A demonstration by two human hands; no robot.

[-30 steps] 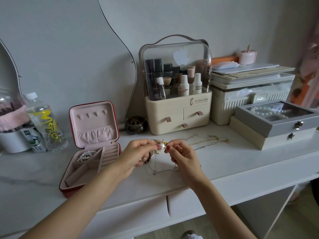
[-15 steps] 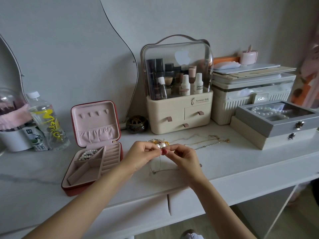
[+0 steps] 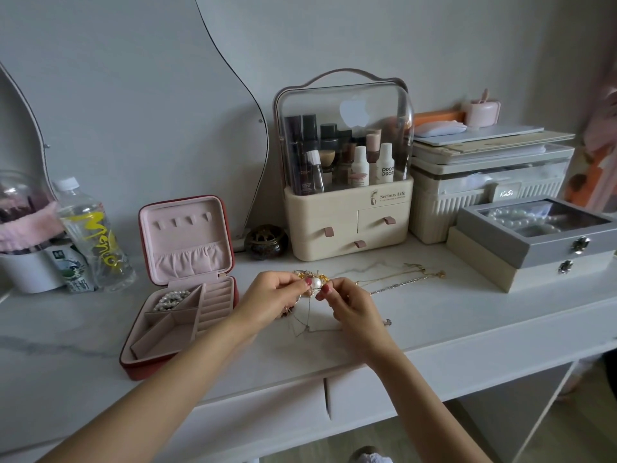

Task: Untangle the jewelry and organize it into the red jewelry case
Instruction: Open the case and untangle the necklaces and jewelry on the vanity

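A tangled clump of jewelry [image 3: 314, 281] with a pearl and gold bits is held just above the white tabletop, thin chains dangling below it. My left hand [image 3: 270, 300] pinches its left side and my right hand [image 3: 350, 304] pinches its right side. The red jewelry case [image 3: 182, 289] lies open to the left, pink inside, with a pearl strand [image 3: 171, 298] in its back left compartment. Two loose chains [image 3: 400, 279], one gold and one silver, lie on the table to the right of my hands.
A cream cosmetics organizer [image 3: 347, 175] stands behind my hands, a small dark pot [image 3: 266, 242] beside it. Grey and cream jewelry boxes [image 3: 534, 242] and a ribbed storage bin [image 3: 484, 188] sit at right. A water bottle [image 3: 91, 235] stands at left.
My hands have drawn closer together around the tangled clump and keep pinching it. The dangling chains have shifted slightly.
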